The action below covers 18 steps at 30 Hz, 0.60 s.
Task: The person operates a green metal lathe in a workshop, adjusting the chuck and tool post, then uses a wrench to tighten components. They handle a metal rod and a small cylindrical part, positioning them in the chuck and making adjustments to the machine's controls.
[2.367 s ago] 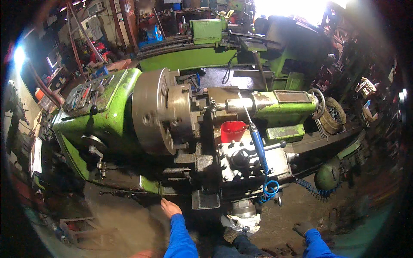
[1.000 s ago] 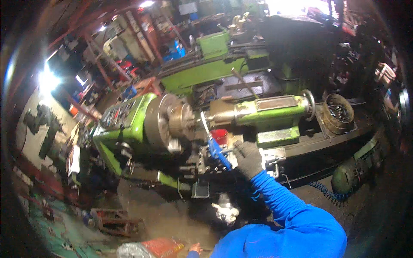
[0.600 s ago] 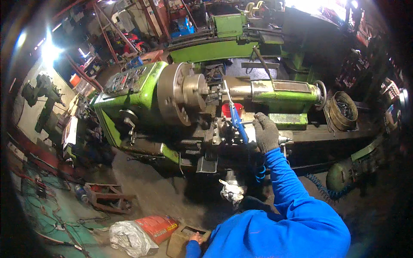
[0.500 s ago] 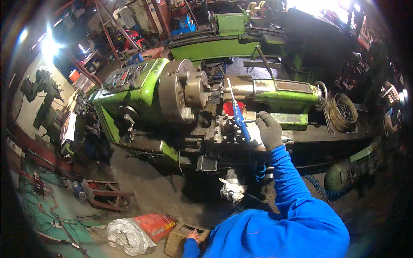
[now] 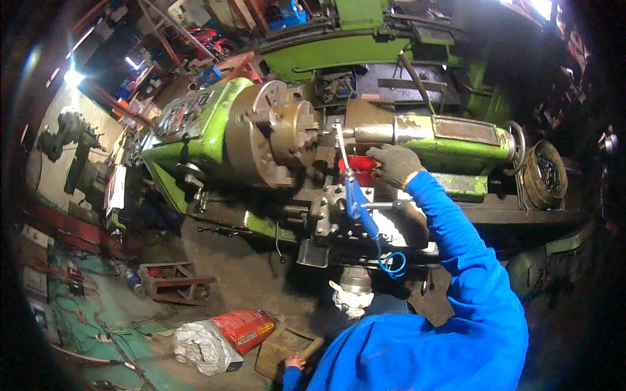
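Note:
My right hand point(image 5: 396, 165), in a dark grey glove, reaches over the lathe with its fingers curled at the right edge of a red container point(image 5: 357, 167). What its fingertips hold, if anything, is hidden. Just left of it, a blue air blow gun point(image 5: 355, 199) with a long metal nozzle leans on the tool post point(image 5: 326, 215); its coiled blue hose hangs below. My bare left hand point(image 5: 295, 361) is low in the view, its fingers loosely extended by the edge of a tan box point(image 5: 277, 348). Nothing shows in that hand.
The lathe's large chuck point(image 5: 261, 133) is at left and its green tailstock point(image 5: 450, 140) at right, with a handwheel. A round bin point(image 5: 546, 174) of metal bits sits on the right end. A red-and-white sack point(image 5: 222, 339) and a rusty frame point(image 5: 175, 283) lie on the floor.
My right hand has moved away from the lever beside the tool post, up and slightly left to the red container. My left hand stays by the box. The whole view has shifted slightly.

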Motion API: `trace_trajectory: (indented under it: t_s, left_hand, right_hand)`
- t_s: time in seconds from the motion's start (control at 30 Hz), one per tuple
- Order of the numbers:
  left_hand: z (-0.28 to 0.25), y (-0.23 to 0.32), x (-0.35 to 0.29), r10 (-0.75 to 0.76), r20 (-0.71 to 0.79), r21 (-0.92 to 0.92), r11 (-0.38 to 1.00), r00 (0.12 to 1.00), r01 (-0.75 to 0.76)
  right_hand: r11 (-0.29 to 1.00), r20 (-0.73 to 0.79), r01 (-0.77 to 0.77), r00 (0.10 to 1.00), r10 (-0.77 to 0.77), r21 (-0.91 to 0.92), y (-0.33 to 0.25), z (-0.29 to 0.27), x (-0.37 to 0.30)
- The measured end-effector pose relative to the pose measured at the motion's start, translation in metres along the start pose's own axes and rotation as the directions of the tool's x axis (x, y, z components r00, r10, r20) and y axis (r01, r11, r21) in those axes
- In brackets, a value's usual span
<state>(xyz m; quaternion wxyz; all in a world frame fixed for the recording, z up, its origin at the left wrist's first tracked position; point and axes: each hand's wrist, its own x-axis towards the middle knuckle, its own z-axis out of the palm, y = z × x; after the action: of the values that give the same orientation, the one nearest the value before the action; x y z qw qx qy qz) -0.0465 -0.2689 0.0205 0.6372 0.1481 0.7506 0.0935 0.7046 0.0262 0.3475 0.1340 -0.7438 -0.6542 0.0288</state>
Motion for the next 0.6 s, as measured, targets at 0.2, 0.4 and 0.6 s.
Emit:
trace_trajectory:
  t_s: [0.2,0.4,0.6]
  left_hand:
    - [0.035,-0.007,-0.039,0.190,-0.069,0.101,0.978,0.979,-0.182]
    - [0.049,-0.010,-0.072,0.353,-0.271,0.440,0.873,0.895,-0.211]
    - [0.050,-0.028,-0.084,0.432,-0.298,0.523,0.820,0.851,-0.233]
  right_hand:
    - [0.997,0.090,0.079,0.993,-0.076,-0.027,0.028,0.038,0.029]
    - [0.989,0.022,0.147,0.989,-0.147,0.010,0.029,0.027,0.040]
    - [0.981,0.106,0.181,0.979,-0.173,-0.071,0.017,0.030,0.051]
